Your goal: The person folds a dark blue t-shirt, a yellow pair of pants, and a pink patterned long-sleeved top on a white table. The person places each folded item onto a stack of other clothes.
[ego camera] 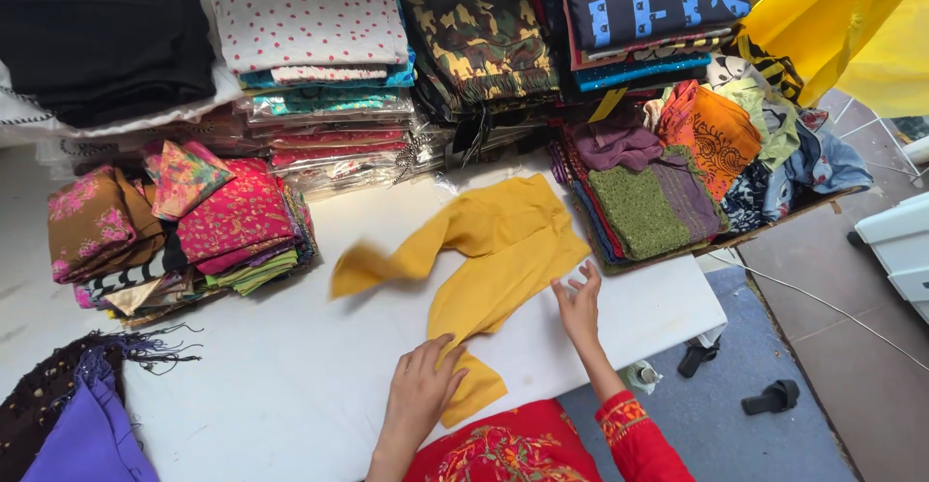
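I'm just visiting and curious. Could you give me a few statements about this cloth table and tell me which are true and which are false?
1. Both hands touch the mustard-yellow garment. True: left hand presses its lower end, right hand its edge.
2. The garment is neatly folded. False: it lies spread out, one end blurred.
3. The white table holds stacks of folded fabric. True.
4. The person's sleeve is blue. False: red with embroidery.
5. Black sandals sit on the table. False: on the floor.

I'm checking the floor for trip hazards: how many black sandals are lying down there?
2. One black sandal lies on the blue mat towards the right; the other sandal sits by the white table's corner. More may be hidden under the table.
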